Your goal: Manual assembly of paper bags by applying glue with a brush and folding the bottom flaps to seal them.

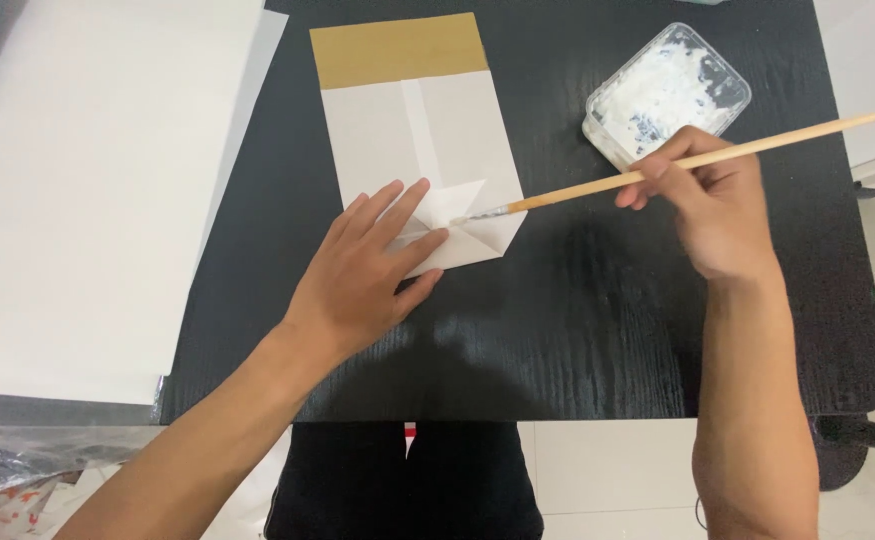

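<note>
Our right hand (713,205) pinches the brush (658,170), tip lower-left on the paper bag (428,140); our left hand (373,275), spread, pins it.

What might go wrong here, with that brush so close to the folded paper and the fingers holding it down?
The brush tip sits right beside the left hand pressing the folded paper bag, so paste may smear onto the fingers. The bag lies straight on the black table, so paste running past the flap edge could mark it or stick the bag down. The open tub of white paste stands just behind the right hand, where the long handle might knock it.
</note>
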